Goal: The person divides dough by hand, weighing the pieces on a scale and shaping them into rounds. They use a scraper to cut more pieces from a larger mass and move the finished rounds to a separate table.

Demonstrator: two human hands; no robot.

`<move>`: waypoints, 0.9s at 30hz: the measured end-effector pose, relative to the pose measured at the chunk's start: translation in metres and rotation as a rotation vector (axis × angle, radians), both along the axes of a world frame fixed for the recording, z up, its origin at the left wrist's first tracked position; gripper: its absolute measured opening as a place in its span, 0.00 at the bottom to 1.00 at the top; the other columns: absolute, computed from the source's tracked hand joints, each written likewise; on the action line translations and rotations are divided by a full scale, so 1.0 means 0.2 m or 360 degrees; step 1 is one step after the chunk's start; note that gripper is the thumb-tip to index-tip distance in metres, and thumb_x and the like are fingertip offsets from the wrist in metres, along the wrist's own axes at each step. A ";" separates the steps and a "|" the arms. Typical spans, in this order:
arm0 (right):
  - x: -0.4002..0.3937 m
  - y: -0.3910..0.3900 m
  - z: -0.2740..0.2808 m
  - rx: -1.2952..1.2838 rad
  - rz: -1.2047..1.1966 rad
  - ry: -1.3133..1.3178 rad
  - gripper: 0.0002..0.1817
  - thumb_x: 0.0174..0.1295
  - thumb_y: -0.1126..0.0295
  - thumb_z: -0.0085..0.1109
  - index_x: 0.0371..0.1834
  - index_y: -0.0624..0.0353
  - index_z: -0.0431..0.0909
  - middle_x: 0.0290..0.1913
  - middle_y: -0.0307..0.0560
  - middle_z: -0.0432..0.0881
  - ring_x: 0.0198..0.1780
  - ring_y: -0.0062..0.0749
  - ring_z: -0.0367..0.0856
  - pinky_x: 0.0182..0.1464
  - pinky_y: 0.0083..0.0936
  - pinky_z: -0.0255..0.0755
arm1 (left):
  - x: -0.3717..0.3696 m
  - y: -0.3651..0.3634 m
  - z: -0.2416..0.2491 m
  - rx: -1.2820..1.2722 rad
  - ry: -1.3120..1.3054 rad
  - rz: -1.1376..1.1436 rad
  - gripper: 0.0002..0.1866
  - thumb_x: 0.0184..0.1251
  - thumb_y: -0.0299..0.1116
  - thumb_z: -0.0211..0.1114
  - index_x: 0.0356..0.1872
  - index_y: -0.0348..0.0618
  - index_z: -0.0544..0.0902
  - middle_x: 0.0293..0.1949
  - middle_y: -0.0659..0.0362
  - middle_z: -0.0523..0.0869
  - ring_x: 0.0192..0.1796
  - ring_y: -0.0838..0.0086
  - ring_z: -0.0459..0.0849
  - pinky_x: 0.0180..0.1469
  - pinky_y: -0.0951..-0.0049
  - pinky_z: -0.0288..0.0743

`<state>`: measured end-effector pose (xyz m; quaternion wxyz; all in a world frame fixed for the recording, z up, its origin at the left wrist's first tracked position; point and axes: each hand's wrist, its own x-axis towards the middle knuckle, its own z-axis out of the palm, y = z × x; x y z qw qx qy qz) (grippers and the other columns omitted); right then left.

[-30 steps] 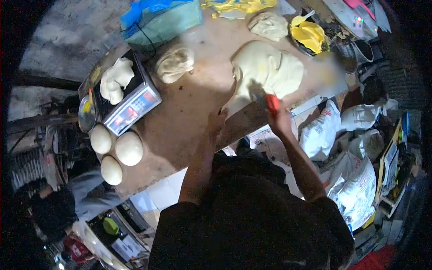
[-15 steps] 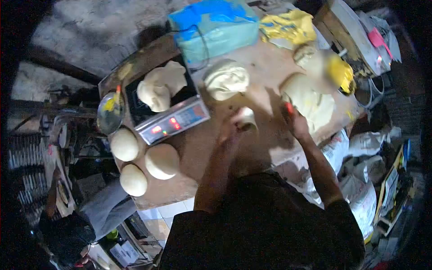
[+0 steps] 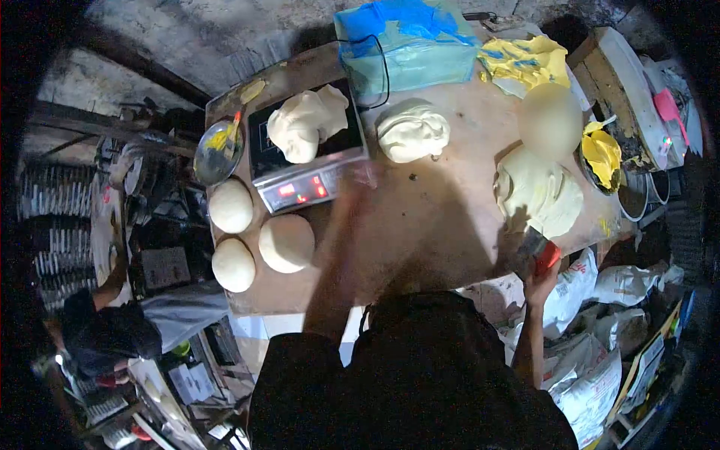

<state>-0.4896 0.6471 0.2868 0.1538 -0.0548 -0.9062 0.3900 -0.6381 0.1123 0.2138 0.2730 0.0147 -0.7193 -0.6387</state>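
three dough balls point(image 3: 259, 240) lay on the worktop point(image 3: 420, 225). left hand point(image 3: 352, 191), blurred, grip unclear, reached toward the scale point(image 3: 307, 161); right hand point(image 3: 541, 271) clasped a scraper point(image 3: 538, 251) beside the dough mass point(image 3: 540, 195); weighing seemingly underway, trimming next.

Dark, near-black short-sleeved top fills the lower middle of the view, plain, no print or logo visible. Sleeves end above the elbows, so both forearms are bare. Fabric looks loose and matte, with a few soft folds at the shoulders. Left hand point(image 3: 352, 196) is motion-blurred, so details can't be made out; no sleeve or cuff near it. Right hand point(image 3: 541, 276) is bare too, with no glove that I can see. No watch or bracelet visible on either forearm, though the light is dim. Nothing of the legs or footwear shows.
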 end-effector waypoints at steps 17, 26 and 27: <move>0.18 0.51 -0.11 0.0010 -0.0199 -0.0900 0.22 0.62 0.70 0.58 0.59 0.66 0.68 0.47 0.56 0.80 0.48 0.41 0.79 0.49 0.34 0.74 | 0.49 1.76 0.08 -0.0670 -0.0966 -0.0757 0.17 0.60 0.42 0.66 0.41 0.39 0.83 0.32 0.47 0.85 0.34 0.55 0.84 0.40 0.60 0.79; -0.25 0.02 -0.26 0.0246 0.0486 -0.0246 0.24 0.55 0.69 0.64 0.53 0.57 0.65 0.36 0.60 0.81 0.39 0.58 0.81 0.37 0.43 0.74 | 0.49 1.14 0.17 -0.0037 -0.1161 -0.0208 0.14 0.59 0.36 0.69 0.43 0.41 0.84 0.35 0.49 0.85 0.36 0.63 0.86 0.38 0.66 0.80; -0.27 0.17 -0.55 0.0232 0.0451 -0.0500 0.28 0.54 0.65 0.66 0.56 0.58 0.65 0.39 0.58 0.81 0.38 0.54 0.81 0.37 0.44 0.74 | 0.50 0.95 0.20 -0.0424 -0.0939 0.0057 0.12 0.60 0.35 0.68 0.42 0.41 0.83 0.35 0.50 0.85 0.34 0.66 0.85 0.37 0.68 0.79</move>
